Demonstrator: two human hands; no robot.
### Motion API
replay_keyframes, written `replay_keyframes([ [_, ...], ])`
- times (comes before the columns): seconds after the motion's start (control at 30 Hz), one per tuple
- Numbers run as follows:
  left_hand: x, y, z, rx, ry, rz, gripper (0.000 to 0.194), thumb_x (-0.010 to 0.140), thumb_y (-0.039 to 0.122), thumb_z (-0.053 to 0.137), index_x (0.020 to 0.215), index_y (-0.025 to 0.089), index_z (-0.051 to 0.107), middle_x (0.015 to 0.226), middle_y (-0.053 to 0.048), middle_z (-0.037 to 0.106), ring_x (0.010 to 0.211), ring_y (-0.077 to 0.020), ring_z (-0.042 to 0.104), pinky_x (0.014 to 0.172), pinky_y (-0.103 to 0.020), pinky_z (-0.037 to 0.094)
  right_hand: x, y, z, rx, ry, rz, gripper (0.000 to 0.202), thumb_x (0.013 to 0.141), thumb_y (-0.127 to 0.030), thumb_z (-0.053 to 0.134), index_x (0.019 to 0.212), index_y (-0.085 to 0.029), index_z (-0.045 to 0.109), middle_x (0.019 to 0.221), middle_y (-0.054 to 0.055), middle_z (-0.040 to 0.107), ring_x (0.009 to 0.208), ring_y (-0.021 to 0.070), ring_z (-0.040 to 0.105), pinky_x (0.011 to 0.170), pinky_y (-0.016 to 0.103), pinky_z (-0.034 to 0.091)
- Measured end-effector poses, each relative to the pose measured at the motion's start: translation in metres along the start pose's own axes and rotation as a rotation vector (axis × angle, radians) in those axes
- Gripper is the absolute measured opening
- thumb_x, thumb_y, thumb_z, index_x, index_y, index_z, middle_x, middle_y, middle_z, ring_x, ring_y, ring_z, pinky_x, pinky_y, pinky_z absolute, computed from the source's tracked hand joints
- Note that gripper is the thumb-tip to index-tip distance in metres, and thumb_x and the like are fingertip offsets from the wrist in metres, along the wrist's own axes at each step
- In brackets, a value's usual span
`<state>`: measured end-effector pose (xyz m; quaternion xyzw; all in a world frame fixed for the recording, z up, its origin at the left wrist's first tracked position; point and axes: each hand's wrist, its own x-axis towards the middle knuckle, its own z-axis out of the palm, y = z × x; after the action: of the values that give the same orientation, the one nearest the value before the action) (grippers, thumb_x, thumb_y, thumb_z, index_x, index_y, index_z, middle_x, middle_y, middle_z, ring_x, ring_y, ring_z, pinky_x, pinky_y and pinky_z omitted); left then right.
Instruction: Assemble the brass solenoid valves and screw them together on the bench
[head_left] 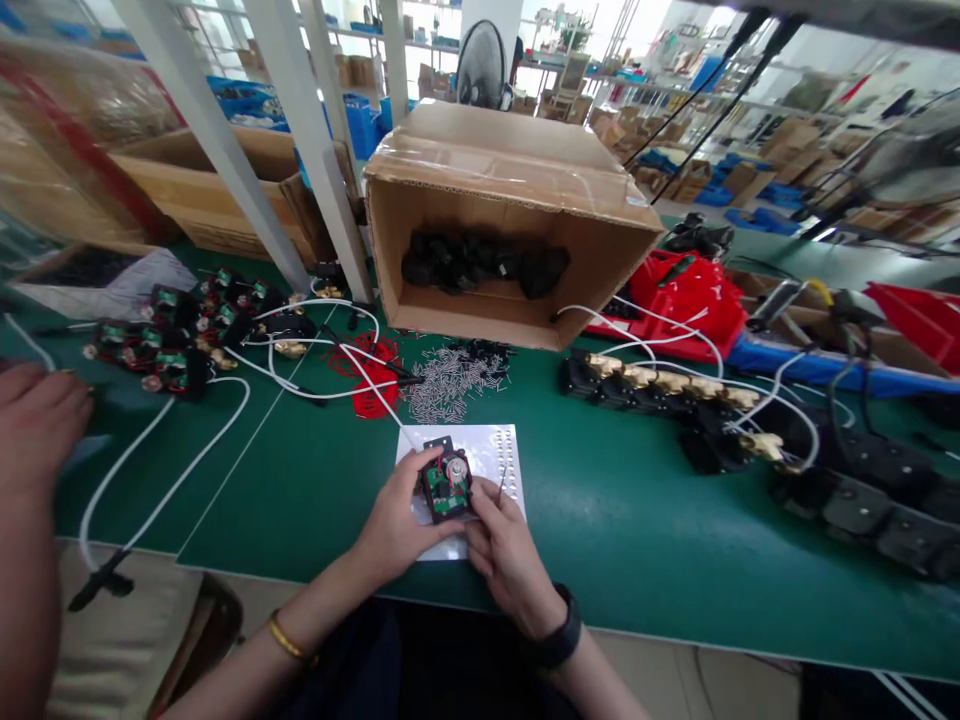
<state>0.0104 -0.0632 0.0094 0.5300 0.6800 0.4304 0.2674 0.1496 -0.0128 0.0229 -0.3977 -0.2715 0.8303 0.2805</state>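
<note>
1. Green smooth-topped workbench [615, 570], bright workshop bkgd; open brown corrugated-cardboard box [510, 185] at far side, w/ dark lumpy parts [480, 265] inside.
2. Black squarish plastic housing w/ green circuit board [441, 490]: btwn both hands, above shiny white sheet [480, 443]. Long axis runs approx. away from the person, far end leaning slightly L. It's just R of L palm, just L of R fingertips; L hand has the fuller contact.
3. L hand [394, 515]: partly closed, gripping housing btwn a finger at far end & thumb at near end.
4. R hand [510, 560]: fingers curled, tips at housing's lower R edge. Thin dark sliver [502, 488] shows by them; can't tell if it's held.
5. Materials: round silvery metal disc [456, 469] on housing; smooth white cable [391, 412] off its far end; glinting heap of slim metal screws [450, 385]; tangled thin red rings [373, 392] beside it.
6. R side: row of matte black housings w/ brass fittings [660, 385]. Far L: co-worker's hand [37, 425] on bench.
</note>
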Motion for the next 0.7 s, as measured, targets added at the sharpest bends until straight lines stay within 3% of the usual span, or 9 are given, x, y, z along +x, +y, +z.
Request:
replay_keyframes([
  [0.2,0.004,0.003,-0.011,-0.250,-0.024,-0.006,0.058,0.065,0.036,0.074,0.116,0.021,0.052,0.122,-0.011,0.051,0.117,-0.0297,0.047,0.100,-0.042,0.037,-0.006,-0.011,-0.007,-0.139,-0.061,-0.034,0.047,0.075,-0.055,0.060,0.098,-0.014,0.057,0.053,-0.008,0.042,0.032,-0.0003,0.014,0.027,0.014,0.015],
  [0.3,0.012,0.015,-0.030,-0.506,-0.121,-0.126,0.074,0.071,0.039,0.067,0.133,0.023,0.030,0.120,-0.012,0.053,0.105,-0.0273,0.055,0.086,-0.037,0.047,-0.016,-0.037,-0.028,-0.250,0.089,-0.291,0.057,0.083,-0.064,0.040,0.088,-0.012,0.064,0.066,0.003,0.056,0.042,0.0042,0.038,0.039,0.018,0.035],
  [0.37,0.021,0.024,-0.044,-0.554,-0.266,-0.195,0.073,0.072,0.042,0.064,0.132,0.021,0.030,0.115,-0.010,0.056,0.097,-0.0260,0.058,0.079,-0.034,0.049,-0.018,-0.056,-0.045,-0.304,0.210,-0.421,0.068,0.084,-0.068,0.026,0.072,-0.013,0.065,0.062,0.004,0.054,0.051,0.0080,0.045,0.048,0.019,0.038],
  [0.43,0.033,0.032,-0.054,-0.446,-0.455,-0.204,0.060,0.067,0.041,0.067,0.119,0.019,0.045,0.105,-0.006,0.060,0.092,-0.0247,0.059,0.078,-0.032,0.048,-0.013,-0.069,-0.060,-0.349,0.275,-0.449,0.074,0.083,-0.070,0.018,0.064,-0.014,0.062,0.054,0.002,0.049,0.048,0.0085,0.042,0.044,0.020,0.034],
  [0.5,0.044,0.037,-0.058,-0.262,-0.601,-0.170,0.051,0.063,0.036,0.071,0.107,0.019,0.053,0.097,-0.003,0.061,0.088,-0.0229,0.058,0.076,-0.030,0.047,-0.001,-0.071,-0.069,-0.355,0.299,-0.480,0.071,0.082,-0.071,0.020,0.069,-0.015,0.063,0.056,0.002,0.051,0.048,0.0091,0.044,0.045,0.021,0.035],
  [0.6,0.054,0.041,-0.055,-0.061,-0.646,-0.070,0.046,0.064,0.039,0.069,0.104,0.019,0.054,0.100,-0.003,0.058,0.090,-0.0221,0.057,0.079,-0.032,0.046,0.018,-0.056,-0.071,-0.274,0.299,-0.536,0.063,0.083,-0.069,0.027,0.080,-0.017,0.063,0.078,0.004,0.060,0.068,0.0126,0.056,0.066,0.025,0.045],
  [0.7,0.059,0.043,-0.049,0.024,-0.663,0.053,0.051,0.063,0.042,0.070,0.107,0.019,0.055,0.122,-0.007,0.051,0.111,-0.0262,0.049,0.094,-0.037,0.040,0.017,-0.029,-0.065,-0.214,0.308,-0.488,0.059,0.085,-0.065,0.027,0.088,-0.017,0.061,0.084,0.005,0.062,0.078,0.0148,0.059,0.078,0.029,0.046],
])
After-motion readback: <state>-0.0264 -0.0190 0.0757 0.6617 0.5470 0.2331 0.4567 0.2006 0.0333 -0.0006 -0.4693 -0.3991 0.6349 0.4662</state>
